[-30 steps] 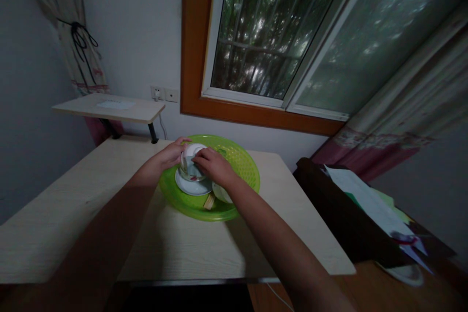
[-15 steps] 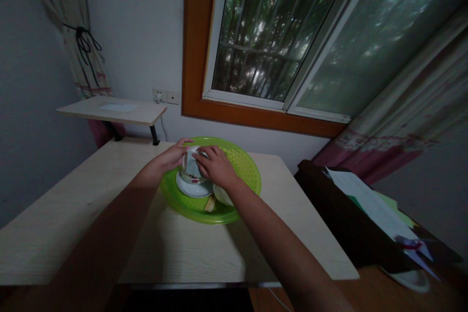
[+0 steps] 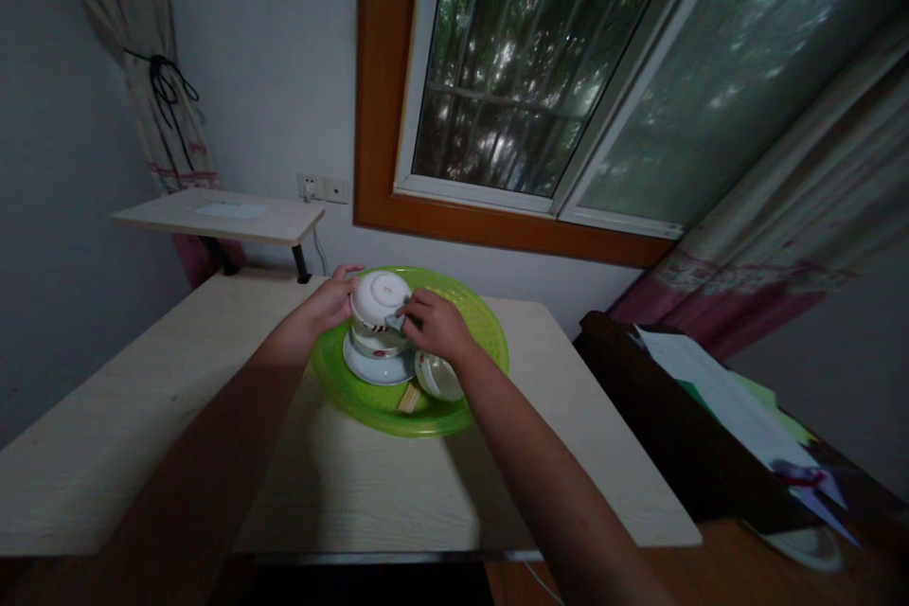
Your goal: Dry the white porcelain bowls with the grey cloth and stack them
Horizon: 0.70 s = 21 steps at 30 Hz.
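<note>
A white bowl is tipped so that its underside and foot ring face me. My left hand grips its left edge, the fingers partly hidden behind it. My right hand pinches a grey-green cloth against the bowl's lower right side. Below them another patterned bowl rests on a white plate. To the right, partly under my right forearm, a third bowl lies tilted beside a short bundle of pale sticks. All the dishes are in a round green basket.
The basket stands on a pale wooden table. A small raised shelf with a paper on it is at the table's back left. A dark piece of furniture bearing papers stands to the right. Behind are a barred window and wall sockets.
The bowl in my left hand has turned from its inside facing me to its underside showing. My right hand, with the cloth, has shifted from inside the bowl to its outer right side.
</note>
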Available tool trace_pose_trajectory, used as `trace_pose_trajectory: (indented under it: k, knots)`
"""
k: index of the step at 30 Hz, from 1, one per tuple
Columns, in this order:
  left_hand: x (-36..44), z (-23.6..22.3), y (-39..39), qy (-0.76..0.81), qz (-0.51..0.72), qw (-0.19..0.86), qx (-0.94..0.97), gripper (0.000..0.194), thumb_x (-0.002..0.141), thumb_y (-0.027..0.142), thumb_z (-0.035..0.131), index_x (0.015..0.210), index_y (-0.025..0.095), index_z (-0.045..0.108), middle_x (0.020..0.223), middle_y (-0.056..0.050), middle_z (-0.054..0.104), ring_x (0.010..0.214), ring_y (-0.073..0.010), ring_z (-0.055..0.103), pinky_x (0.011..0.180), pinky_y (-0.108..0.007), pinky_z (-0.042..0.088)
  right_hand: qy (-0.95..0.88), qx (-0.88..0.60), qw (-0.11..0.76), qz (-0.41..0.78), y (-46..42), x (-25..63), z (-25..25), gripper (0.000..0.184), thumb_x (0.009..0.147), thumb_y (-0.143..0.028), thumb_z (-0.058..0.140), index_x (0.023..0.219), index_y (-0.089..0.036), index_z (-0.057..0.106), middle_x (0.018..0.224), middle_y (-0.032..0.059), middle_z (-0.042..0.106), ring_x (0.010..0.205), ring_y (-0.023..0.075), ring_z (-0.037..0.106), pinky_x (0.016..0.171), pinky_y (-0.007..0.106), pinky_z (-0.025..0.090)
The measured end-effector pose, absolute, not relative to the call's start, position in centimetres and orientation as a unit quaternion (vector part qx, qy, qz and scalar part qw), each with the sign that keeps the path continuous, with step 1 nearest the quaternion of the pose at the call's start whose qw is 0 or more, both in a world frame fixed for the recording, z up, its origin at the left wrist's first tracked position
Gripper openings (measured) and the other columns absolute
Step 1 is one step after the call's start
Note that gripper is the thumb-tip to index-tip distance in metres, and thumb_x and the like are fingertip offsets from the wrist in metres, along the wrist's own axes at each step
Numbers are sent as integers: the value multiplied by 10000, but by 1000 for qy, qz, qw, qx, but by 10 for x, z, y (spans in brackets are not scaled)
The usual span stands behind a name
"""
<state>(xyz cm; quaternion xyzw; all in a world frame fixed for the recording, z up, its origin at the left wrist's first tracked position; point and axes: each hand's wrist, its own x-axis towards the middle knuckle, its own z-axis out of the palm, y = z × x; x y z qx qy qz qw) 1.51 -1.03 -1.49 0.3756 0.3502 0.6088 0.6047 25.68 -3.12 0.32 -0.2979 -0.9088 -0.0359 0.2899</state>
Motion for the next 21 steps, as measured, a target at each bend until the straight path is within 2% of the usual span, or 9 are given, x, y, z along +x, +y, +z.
trace_pose_trajectory:
  k: [4,10,14,21]
  knots:
    - [14,-17,-8,347,613,599,380,560,715,43,696,1199,239,494,1021,-49,661,818,-163,647,725,-283,552,-881,-361,305,-16,-27,260,1,169,906,-231,607,967,-196,761,919,61,649,822,180,606,745,276,465]
    - [17,-11,-13,349,618,605,360,546,714,47,700,1179,243,492,983,-37,651,809,-170,646,724,-294,549,-840,-402,363,26,-18,260,-4,140,913,-184,603,981,-191,726,965,63,657,878,186,613,796,286,467]
    - [17,-9,-13,352,624,604,350,572,694,31,691,1185,240,488,980,-36,648,814,-175,647,712,-294,542,-817,-420,391,51,-15,257,-7,66,896,-191,626,950,-180,663,913,50,649,821,184,582,762,291,454]
    - [16,-11,-11,349,624,603,353,595,692,32,679,1209,245,475,1021,-51,645,852,-183,661,745,-306,544,-861,-319,391,70,-21,255,-4,48,914,-178,629,952,-198,650,928,41,630,862,180,576,787,282,460]
